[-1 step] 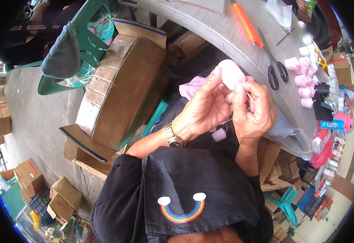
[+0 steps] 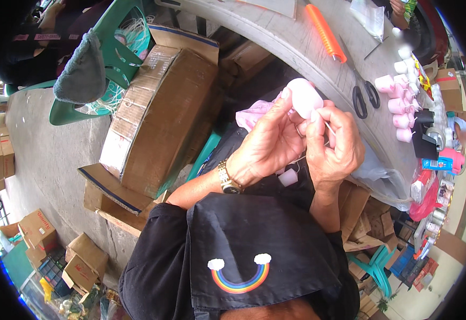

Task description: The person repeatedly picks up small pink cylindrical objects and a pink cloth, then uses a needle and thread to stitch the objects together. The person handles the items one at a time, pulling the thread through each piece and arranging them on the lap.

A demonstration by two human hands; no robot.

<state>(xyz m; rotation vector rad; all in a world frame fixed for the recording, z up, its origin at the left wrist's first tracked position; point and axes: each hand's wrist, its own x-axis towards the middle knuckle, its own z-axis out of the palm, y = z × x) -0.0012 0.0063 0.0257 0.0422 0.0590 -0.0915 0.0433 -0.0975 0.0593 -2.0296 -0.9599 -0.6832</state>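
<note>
My left hand point(image 2: 267, 140), with a gold watch point(image 2: 225, 177) on its wrist, is closed round a pale pink candle point(image 2: 304, 98) in front of my chest. At the candle's lower end, the thumb and forefinger of my right hand point(image 2: 335, 144) are pinched on a thin white wick point(image 2: 329, 128); part of it sticks out past the fingers. Below my hands, another small pink candle point(image 2: 288, 177) lies on my dark lap, partly beside more pale pieces. A pink cloth point(image 2: 250, 115) is behind my left hand.
On the grey table point(image 2: 275, 37) lie black-handled scissors point(image 2: 365, 100), an orange ridged plastic piece point(image 2: 324, 32) and a group of pink candles point(image 2: 401, 106). A large cardboard box point(image 2: 161, 112) stands at my left, next to a green chair point(image 2: 116, 53). A person's hand point(image 2: 397, 7) shows far right.
</note>
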